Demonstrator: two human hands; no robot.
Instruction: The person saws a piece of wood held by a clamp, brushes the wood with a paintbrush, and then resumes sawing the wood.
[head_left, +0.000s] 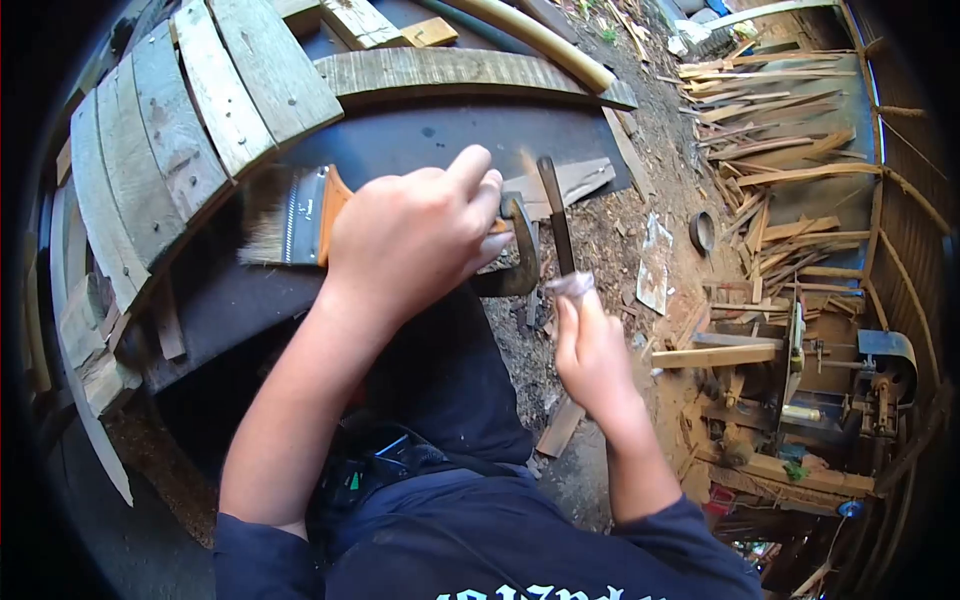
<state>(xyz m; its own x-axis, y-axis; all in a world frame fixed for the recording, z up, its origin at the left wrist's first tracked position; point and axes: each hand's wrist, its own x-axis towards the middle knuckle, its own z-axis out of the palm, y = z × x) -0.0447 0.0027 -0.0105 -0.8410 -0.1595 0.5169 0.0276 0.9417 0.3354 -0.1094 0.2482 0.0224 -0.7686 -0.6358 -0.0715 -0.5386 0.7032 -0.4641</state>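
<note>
My left hand [410,225] is closed round the orange handle of a wide paintbrush [306,215]. The brush's pale bristles point left, blurred, over the dark work table [410,140]. Just right of that hand is a dark metal clamp [522,245] at the table edge, partly covered by the fingers. My right hand [595,345] grips the lower end of a long, narrow dark metal tool [557,220], where something whitish wraps or covers the grip. Its dark shaft points up, beside the clamp; the frame does not show its kind.
A curved panel of weathered wooden slats [180,130] stands at the left of the table. A curved wooden piece [450,72] lies across the back, with a pole [540,40] beyond. Wood scraps cover the floor [660,190]; a stack of strips [780,160] and a machine [885,370] are at right.
</note>
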